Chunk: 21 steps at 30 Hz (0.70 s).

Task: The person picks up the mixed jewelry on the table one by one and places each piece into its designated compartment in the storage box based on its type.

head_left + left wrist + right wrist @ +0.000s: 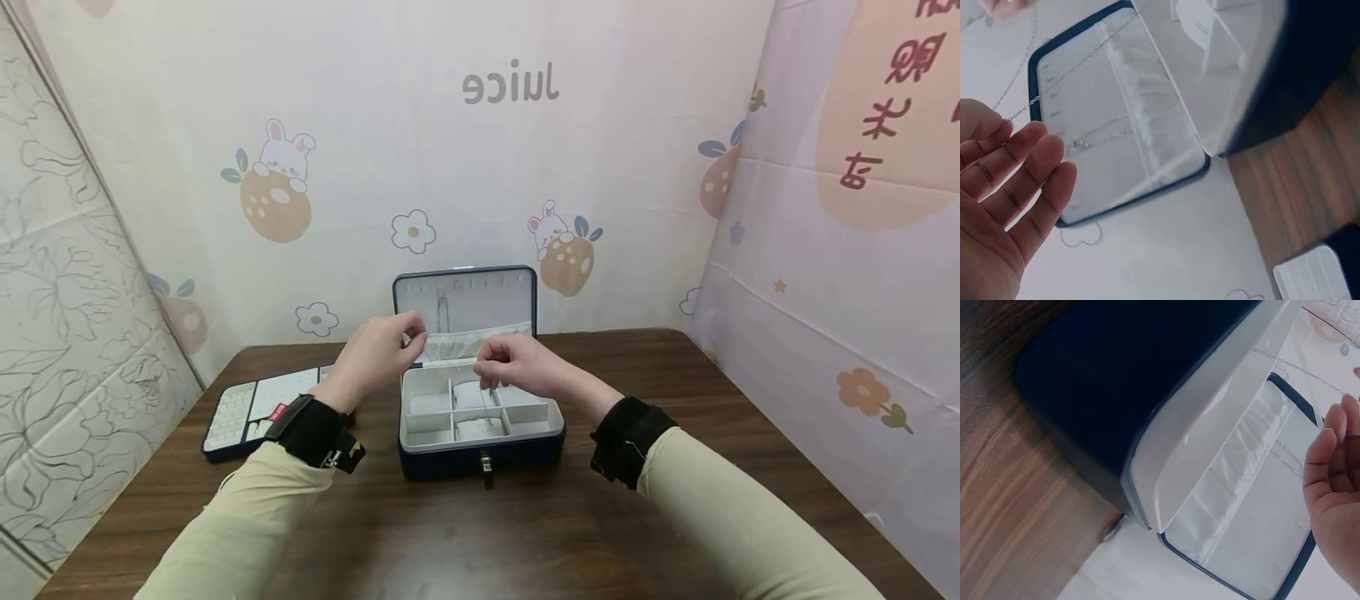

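A thin silver chain necklace (1110, 39) runs in two strands from my left hand (372, 354), whose thumb and index finger pinch it. One strand leads up toward my right hand (521, 365), whose thumb and fingertips are drawn together as if on its other end; the exact contact is hidden. Both hands hover over a navy jewelry box (480, 465) that stands with its lid (487, 302) raised. Inside the lid another chain (442, 310) hangs above a gathered pocket (480, 342). White dividers split the box, and pale cushions (480, 428) sit in the middle compartments.
Left of the box, partly behind my left forearm, a navy-edged white jewelry tray (300, 385) lies on the brown wooden table (480, 542). A red tag (277, 412) is on it. A latch (487, 467) projects from the box's front. Printed cloth (360, 125) hangs behind the table.
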Available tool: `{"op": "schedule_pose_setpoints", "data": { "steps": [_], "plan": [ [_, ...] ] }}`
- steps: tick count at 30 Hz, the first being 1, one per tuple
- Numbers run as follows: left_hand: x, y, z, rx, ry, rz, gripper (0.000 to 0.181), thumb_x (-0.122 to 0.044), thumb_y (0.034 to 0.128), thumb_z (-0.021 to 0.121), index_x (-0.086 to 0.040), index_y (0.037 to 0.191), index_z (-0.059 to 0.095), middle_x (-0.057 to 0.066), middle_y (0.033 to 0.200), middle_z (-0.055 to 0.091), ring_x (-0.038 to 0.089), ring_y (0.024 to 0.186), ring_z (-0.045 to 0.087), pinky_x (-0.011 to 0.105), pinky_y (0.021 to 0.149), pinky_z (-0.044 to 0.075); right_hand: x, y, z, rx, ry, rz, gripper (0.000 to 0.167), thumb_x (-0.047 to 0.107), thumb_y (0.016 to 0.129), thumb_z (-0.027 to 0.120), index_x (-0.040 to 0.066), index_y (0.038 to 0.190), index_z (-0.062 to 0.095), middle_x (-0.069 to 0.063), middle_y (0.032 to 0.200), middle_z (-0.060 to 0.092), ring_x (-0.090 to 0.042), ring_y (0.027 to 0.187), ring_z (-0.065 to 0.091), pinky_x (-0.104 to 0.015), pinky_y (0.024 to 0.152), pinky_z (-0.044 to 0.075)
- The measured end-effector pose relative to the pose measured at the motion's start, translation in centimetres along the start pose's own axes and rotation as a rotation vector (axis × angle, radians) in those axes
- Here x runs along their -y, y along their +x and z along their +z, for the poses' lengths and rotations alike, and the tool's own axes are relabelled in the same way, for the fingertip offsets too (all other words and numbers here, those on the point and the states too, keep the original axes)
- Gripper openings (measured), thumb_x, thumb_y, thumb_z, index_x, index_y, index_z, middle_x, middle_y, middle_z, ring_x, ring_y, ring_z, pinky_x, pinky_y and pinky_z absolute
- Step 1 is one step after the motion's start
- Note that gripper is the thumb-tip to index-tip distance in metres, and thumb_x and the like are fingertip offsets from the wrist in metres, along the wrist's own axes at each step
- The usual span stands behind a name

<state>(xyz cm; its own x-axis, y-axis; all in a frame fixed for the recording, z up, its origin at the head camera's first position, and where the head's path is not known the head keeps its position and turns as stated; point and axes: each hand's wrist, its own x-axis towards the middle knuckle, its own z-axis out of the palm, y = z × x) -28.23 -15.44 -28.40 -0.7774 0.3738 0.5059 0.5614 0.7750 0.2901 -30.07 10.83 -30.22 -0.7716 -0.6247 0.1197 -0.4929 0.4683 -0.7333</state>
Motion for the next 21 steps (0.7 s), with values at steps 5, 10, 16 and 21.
{"op": "schedule_pose_setpoints", "data": {
  "steps": [5,10,16,21],
  "plan": [
    [-0.9,0.9,0.4,0.005,-0.019,0.011,0.008,-0.012,0.0999,0.06,-0.012,0.095,0.066,0.001,0.084,0.07,0.013,0.066,0.06,0.031,0.061,0.05,0.1,0.5,0.2,-0.006,0.015,0.023,0.017,0.025,0.104,0.06,0.011,0.109,0.066,-0.011,0.098,0.071,-0.021,0.087,0.063,-0.039,0.079,0.053],
    [-1.5,1.6,1.0,0.013,-0.068,0.022,0.008,-0.013,0.0997,0.059,-0.013,0.094,0.065,0.0,0.082,0.069,0.013,0.069,0.062,0.031,0.062,0.05,0.9,1.2,0.5,-0.05,0.062,0.027,0.025,0.029,0.103,0.061,0.013,0.122,0.062,-0.006,0.108,0.068,-0.02,0.1,0.063,-0.041,0.087,0.052],
    [-2.1,2.2,1.3,0.029,-0.125,0.036,0.007,-0.014,0.1001,0.061,-0.011,0.096,0.066,0.002,0.085,0.071,0.015,0.074,0.066,0.032,0.065,0.053,2.1,1.9,0.7,-0.136,0.048,0.024,0.032,0.033,0.103,0.061,0.016,0.131,0.063,0.001,0.118,0.068,-0.018,0.111,0.061,-0.042,0.093,0.052],
    [-2.4,2.6,1.3,0.032,-0.143,0.04,0.007,-0.013,0.0998,0.062,-0.01,0.097,0.067,0.003,0.086,0.071,0.015,0.073,0.065,0.032,0.065,0.053,2.4,2.2,0.7,-0.205,0.015,0.034,0.026,0.03,0.103,0.061,0.016,0.125,0.067,0.001,0.115,0.069,-0.019,0.109,0.062,-0.041,0.091,0.053]
  ]
}}
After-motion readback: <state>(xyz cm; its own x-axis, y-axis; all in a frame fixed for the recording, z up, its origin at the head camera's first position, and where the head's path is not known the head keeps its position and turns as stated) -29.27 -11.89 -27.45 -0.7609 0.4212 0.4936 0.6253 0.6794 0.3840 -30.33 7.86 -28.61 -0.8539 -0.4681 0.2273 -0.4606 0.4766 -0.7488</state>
